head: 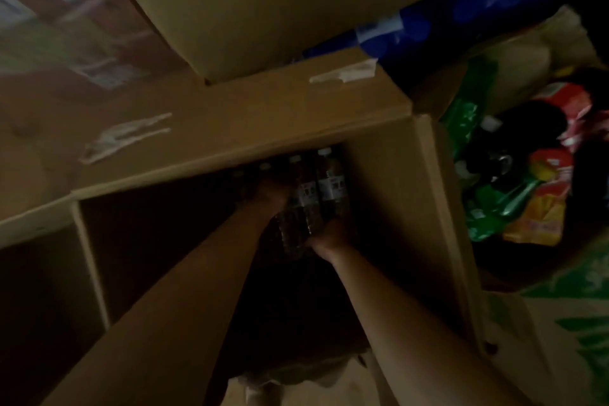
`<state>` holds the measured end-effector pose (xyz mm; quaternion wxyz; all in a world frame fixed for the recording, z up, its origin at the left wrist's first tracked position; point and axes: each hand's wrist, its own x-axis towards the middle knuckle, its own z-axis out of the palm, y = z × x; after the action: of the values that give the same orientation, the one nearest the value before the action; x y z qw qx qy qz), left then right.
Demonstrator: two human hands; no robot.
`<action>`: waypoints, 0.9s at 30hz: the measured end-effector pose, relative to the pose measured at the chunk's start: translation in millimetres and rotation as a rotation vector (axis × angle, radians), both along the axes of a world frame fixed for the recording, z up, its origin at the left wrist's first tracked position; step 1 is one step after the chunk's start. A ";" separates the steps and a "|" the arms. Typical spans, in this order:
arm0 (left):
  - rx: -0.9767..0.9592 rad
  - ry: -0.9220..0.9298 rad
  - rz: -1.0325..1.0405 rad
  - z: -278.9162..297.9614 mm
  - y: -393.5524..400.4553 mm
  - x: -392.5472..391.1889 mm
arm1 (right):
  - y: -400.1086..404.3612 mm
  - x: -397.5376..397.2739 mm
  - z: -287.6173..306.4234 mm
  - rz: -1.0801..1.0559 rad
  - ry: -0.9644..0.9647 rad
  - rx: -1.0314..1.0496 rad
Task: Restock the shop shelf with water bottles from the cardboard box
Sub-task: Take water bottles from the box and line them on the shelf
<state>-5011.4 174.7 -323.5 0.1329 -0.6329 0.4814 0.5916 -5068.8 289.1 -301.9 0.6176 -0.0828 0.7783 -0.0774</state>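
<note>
I look down into a large open cardboard box (405,194) that is dark inside. Several clear water bottles (329,181) with white caps and pale labels lie bunched against its far wall. My left hand (272,196) reaches deep in and closes over the left side of the bunch. My right hand (331,236) cups the bottle bottoms from below on the right. Both forearms stretch down into the box. The blur and gloom hide how many bottles each hand holds.
A second cardboard box (263,3) rests above on the far flap (230,122), which bears torn tape. A blue-wrapped pack (461,20) lies at upper right. Another box on the right holds green, red and yellow drink packs (520,181).
</note>
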 end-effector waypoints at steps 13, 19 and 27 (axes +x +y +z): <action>0.042 -0.030 -0.158 -64.2 -7.3 -35.7 | 18.3 11.8 -72.6 0.082 -0.018 -0.012; 0.041 -0.052 -0.169 -60.1 -5.0 -27.9 | 23.8 20.2 -70.3 0.070 -0.027 -0.064; -0.181 0.201 -0.073 12.5 17.3 6.0 | 26.2 20.9 -36.7 0.014 0.081 -0.031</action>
<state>-5005.4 192.0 -311.0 0.0479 -0.5619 0.5663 0.6010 -5047.9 315.4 -338.5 0.5846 -0.1007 0.8009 -0.0815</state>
